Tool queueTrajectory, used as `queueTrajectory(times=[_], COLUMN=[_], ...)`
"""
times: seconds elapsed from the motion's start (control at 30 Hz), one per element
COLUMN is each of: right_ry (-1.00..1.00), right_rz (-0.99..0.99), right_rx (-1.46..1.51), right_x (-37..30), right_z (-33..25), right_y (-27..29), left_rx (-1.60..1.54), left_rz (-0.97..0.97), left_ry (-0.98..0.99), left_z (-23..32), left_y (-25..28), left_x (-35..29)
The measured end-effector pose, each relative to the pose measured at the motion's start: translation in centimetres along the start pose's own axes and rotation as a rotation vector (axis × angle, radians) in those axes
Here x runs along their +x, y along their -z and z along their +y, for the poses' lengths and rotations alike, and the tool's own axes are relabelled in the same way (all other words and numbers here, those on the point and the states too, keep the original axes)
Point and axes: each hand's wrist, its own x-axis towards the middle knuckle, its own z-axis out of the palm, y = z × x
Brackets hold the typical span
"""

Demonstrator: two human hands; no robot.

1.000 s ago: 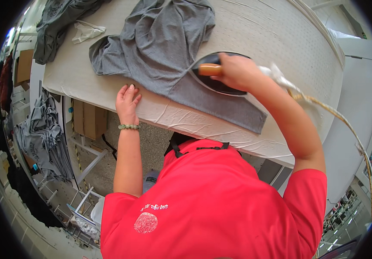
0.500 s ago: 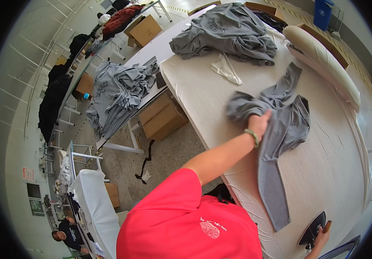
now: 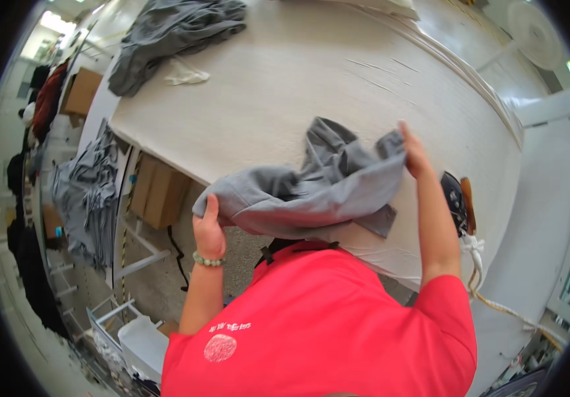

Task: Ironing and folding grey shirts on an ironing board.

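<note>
A grey garment [image 3: 311, 188] hangs lifted above the near edge of the white padded ironing table [image 3: 298, 86], stretched between both hands. My left hand [image 3: 209, 231] grips its lower left corner, out past the table edge. My right hand [image 3: 412, 149] pinches its upper right edge over the table. A dark iron with a wooden handle [image 3: 458, 202] rests on the table just right of my right forearm, with nothing touching it. A green bead bracelet sits on my left wrist.
A pile of grey garments [image 3: 172, 30] and a small white cloth [image 3: 185, 76] lie at the table's far left. Cardboard boxes [image 3: 159, 192] stand under the table. More grey cloth [image 3: 86, 198] drapes over a rack at left. The iron's cord [image 3: 490, 298] trails right.
My right hand has let go of the iron, which now rests on the table. Both hands have taken hold of the grey garment and lifted it off the table surface.
</note>
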Motion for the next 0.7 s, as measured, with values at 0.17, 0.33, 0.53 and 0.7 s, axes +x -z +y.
queueTrajectory(times=[0.17, 0.33, 0.53, 0.7], right_ry=[0.221, 0.393, 0.479, 0.661], right_rz=[-0.026, -0.208, 0.016, 0.08], right_rx=[-0.409, -0.902, -0.273, 0.133], right_x=[-1.0, -5.4, -11.7, -20.0], right_z=[-0.2, -0.1, -2.7, -2.7], right_y=[-2.3, 0.8, 0.5, -5.4], left_rx=[0.155, 0.111, -0.032, 0.013], left_rz=[0.159, 0.204, 0.502, 0.247], left_ry=[-0.047, -0.108, -0.353, -0.646], left_z=[-5.5, -6.1, 11.1, 31.1], left_y=[1.6, 3.2, 5.8, 7.0], left_x=[-2.4, -0.2, 9.1, 17.0])
